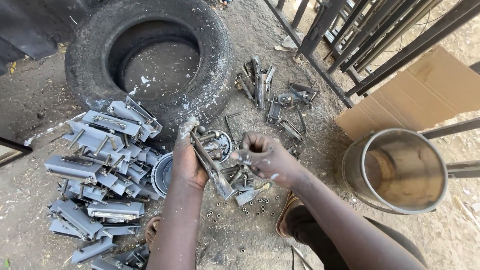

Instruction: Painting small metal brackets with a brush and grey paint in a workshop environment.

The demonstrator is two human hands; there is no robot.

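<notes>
On the dirt floor: a person crouches beside an old tyre.
Left hand: closed round a grey metal latch bracket, held above the ground.
Right hand: curled into a near fist, contents hidden.
Risk: sharp edges may nick fingers; loose nuts underneath could scatter if the bracket slips.

one tyre, one metal drum, two hands

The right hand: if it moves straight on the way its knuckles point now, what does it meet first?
The right hand, closed in a fist, points toward the left hand. It would probably first meet the long grey metal bracket held there, though depth is unclear.
</notes>
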